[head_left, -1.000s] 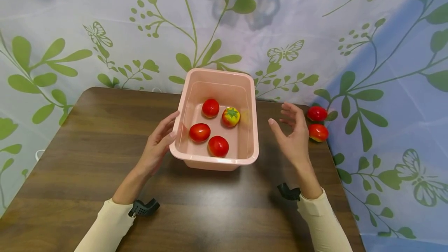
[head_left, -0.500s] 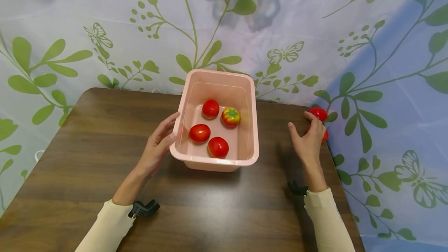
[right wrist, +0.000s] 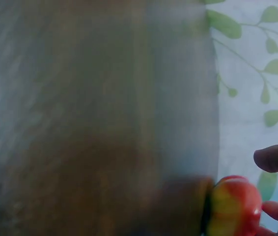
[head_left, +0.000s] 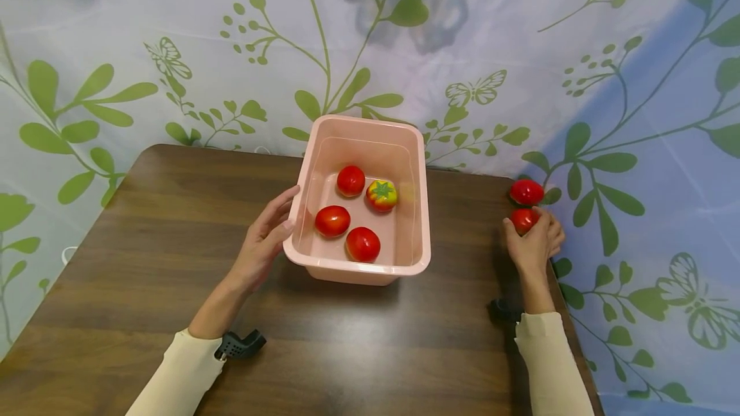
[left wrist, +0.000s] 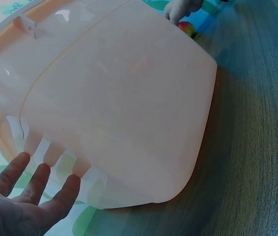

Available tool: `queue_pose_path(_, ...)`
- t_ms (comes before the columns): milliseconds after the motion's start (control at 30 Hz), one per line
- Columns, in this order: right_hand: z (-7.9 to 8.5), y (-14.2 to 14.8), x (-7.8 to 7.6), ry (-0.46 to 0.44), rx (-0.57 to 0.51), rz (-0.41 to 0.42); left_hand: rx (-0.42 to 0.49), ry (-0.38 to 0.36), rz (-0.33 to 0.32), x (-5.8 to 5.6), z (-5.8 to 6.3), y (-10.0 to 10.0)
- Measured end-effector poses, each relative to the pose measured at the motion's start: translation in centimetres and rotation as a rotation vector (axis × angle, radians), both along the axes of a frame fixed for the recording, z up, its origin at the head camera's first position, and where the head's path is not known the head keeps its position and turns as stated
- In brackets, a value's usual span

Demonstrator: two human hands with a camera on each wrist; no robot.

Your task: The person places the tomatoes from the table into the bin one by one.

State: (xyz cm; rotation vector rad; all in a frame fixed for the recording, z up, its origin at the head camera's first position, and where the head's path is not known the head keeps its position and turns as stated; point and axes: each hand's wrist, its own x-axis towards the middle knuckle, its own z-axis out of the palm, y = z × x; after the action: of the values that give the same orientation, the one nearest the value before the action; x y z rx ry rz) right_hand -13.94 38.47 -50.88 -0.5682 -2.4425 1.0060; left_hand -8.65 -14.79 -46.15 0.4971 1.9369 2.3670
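A pink plastic tub (head_left: 356,269) stands on the table with several red toy tomatoes (head_left: 362,244) inside, one of them yellow-red with a green leafy top. My left hand (head_left: 263,236) rests against the tub's left side; in the left wrist view its straight fingers (left wrist: 55,196) touch the outer wall. At the table's right edge, my right hand (head_left: 534,239) curls round the nearer of two tomatoes (head_left: 523,220), thumb to its left and fingers over its right side. In the right wrist view that tomato (right wrist: 239,206) shows red and yellow, fingertips at its side. The other tomato (head_left: 526,192) lies just behind.
The brown wooden table (head_left: 358,345) ends at a leaf-patterned curtain (head_left: 231,50) behind and on the right. Black wrist mounts (head_left: 243,344) sit on both wrists. A small white loop (head_left: 68,254) shows beyond the table's left edge.
My right hand has moved right, from beside the tub to the nearer tomato at the table edge, and its fingers have closed round it. The left hand and tub have kept their places.
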Motion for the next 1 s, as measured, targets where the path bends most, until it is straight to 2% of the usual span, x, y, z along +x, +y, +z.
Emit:
queue_pose_path(233,-0.7,0.5,0.0,-0.025,-0.028,0.021,0.0,0.003,0.005,0.0,0.0,0.0)
queue_pose_path(500,-1.3,0.8,-0.1,-0.025,-0.119,0.037,0.0,-0.001,0.007,0.0,0.0,0.1)
queue_pose_path(833,-1.6,1.3,-0.3,0.048,-0.183,0.033,-0.002,-0.016,0.007,0.1,-0.1,0.2)
queue_pose_path(1000,-1.5,1.3,-0.3,0.04,-0.186,0.024,-0.004,-0.022,0.011,0.1,0.1,0.2)
